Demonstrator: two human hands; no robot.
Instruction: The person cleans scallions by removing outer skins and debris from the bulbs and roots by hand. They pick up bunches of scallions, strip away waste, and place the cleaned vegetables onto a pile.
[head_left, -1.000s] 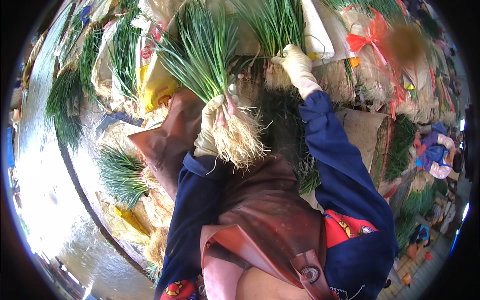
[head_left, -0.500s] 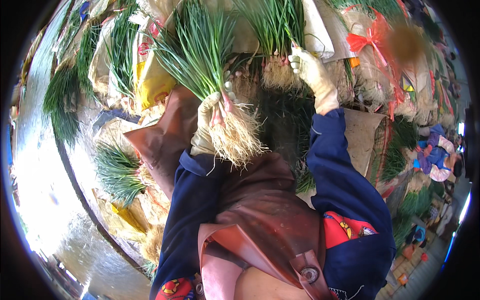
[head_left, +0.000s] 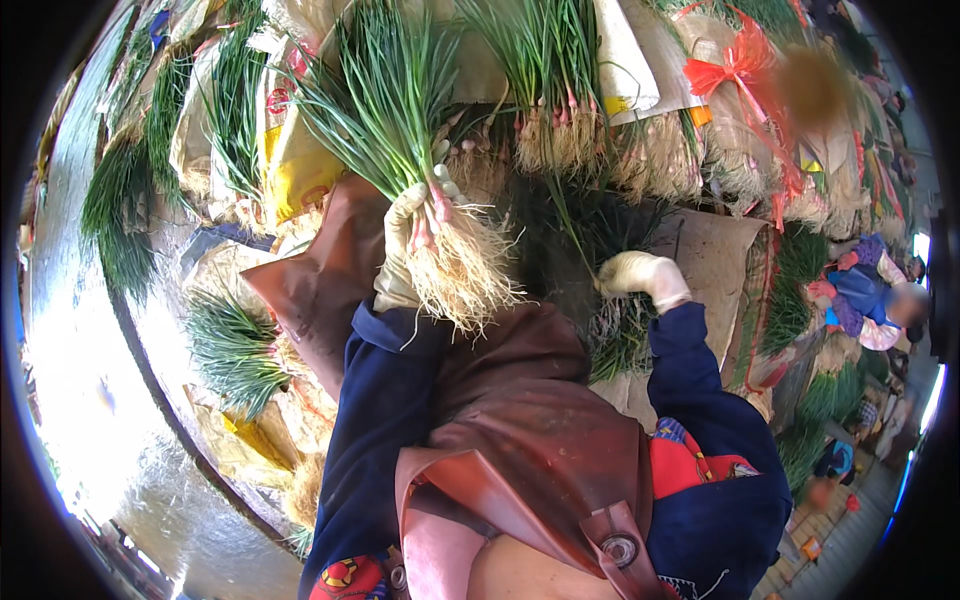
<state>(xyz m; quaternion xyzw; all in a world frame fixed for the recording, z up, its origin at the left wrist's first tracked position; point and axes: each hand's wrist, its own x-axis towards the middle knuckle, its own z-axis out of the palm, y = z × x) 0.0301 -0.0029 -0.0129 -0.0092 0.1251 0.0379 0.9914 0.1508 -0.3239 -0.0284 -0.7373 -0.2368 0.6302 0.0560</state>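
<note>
My left hand (head_left: 403, 245), in a pale glove, is wrapped round a bunch of spring onions (head_left: 400, 120) near its pinkish bulbs. The green leaves fan up and to the left, and the tangled pale roots (head_left: 462, 275) hang below the fist. To the right and lower, my gloved right hand (head_left: 643, 275) is bent at the wrist with its fingers pinched together. A long thin green spring onion leaf (head_left: 571, 228) runs up and left from those fingertips. Beneath that hand lies a dark heap of loose green leaves (head_left: 622, 335).
More spring onions (head_left: 560, 110) lie on pale sacking ahead, roots toward me. A red ribbon (head_left: 738, 75) is tied at the right. A brown apron (head_left: 520, 430) covers my lap. Wet floor (head_left: 150, 420) stretches left; another person (head_left: 868, 295) sits far right.
My right hand has moved from beside the far spring onions down toward me, the thin leaf trailing from its fingers. My left hand still holds the bunch, in almost the same place.
</note>
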